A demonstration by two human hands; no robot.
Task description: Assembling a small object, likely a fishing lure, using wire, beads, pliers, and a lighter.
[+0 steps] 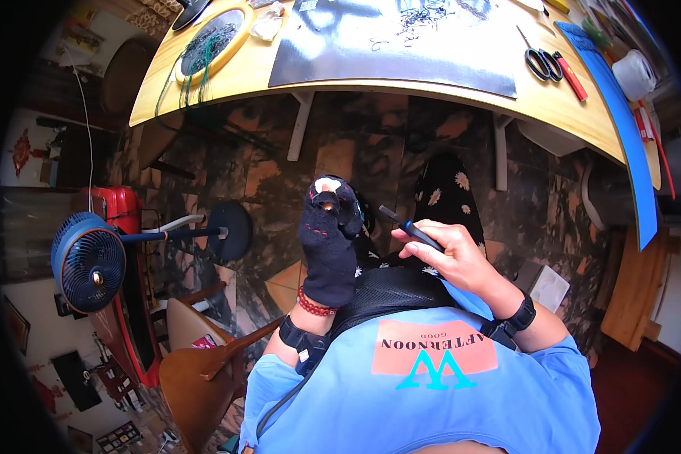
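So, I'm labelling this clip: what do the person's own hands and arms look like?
The left hand wears a dark glove-like covering with red marks, then a red bead bracelet and black strap. The right hand is bare, with a black wristband. Both sleeves are light blue.

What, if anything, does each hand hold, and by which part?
The right hand holds a slim dark tool with a blue band by its handle, between thumb and fingers. Whether the black-gloved left hand holds anything cannot be told.
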